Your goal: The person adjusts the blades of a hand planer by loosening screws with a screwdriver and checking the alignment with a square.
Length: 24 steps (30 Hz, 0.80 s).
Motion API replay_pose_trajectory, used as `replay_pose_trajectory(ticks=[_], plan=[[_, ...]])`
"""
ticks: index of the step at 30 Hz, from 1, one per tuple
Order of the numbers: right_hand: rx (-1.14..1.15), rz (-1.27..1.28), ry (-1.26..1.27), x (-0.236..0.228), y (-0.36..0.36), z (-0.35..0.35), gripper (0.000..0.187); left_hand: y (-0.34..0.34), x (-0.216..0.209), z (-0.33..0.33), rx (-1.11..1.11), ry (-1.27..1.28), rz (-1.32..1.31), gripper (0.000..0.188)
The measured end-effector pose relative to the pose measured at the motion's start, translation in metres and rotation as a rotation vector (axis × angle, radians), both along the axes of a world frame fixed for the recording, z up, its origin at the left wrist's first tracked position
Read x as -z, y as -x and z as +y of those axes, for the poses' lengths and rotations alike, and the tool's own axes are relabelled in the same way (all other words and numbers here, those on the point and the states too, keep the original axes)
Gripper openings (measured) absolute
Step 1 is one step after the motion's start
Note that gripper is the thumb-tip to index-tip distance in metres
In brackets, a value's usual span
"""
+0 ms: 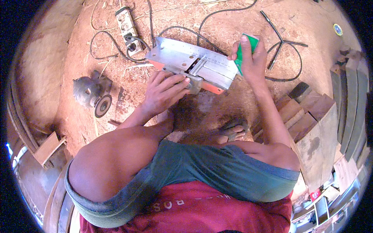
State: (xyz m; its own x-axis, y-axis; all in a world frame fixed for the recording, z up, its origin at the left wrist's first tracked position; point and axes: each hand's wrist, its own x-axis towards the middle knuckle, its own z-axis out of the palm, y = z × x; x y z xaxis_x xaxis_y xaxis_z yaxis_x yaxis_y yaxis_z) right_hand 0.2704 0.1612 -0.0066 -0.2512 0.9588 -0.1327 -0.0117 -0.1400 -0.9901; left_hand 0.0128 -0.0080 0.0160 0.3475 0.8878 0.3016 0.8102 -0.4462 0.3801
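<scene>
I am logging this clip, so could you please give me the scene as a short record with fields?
Setting: sawdust-covered floor, seen from above
Left hand: rests on the upturned electric planer, gripping its body
Right hand: holds a green square tool against the planer's metal sole
Beside the left hand: angle grinder lying on the floor
Behind the planer: power strip with black cables
To the right: stacked wooden blocks
Also seen: a bare foot

angle grinder point(92, 94), power strip point(128, 28), wooden blocks point(311, 124)
</scene>
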Motion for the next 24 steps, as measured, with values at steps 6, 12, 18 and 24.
replay_pose_trajectory(ticks=[6, 12, 18, 24], plan=[[-0.008, -0.003, -0.021, -0.002, -0.001, 0.001, 0.027, 0.001, -0.003, 0.002, 0.006, 0.005, 0.000, 0.040], [0.021, 0.016, -0.056, 0.000, 0.000, 0.001, 0.030, 0.001, -0.004, 0.002, 0.023, 0.005, 0.012, 0.041], [-0.006, -0.007, -0.022, 0.002, 0.000, 0.000, 0.026, 0.004, -0.001, -0.002, 0.033, 0.013, -0.001, 0.043], [0.224, 0.192, 0.046, 0.027, -0.008, 0.046, 0.039, 0.000, 0.006, -0.010, 0.001, 0.008, -0.022, 0.064]])
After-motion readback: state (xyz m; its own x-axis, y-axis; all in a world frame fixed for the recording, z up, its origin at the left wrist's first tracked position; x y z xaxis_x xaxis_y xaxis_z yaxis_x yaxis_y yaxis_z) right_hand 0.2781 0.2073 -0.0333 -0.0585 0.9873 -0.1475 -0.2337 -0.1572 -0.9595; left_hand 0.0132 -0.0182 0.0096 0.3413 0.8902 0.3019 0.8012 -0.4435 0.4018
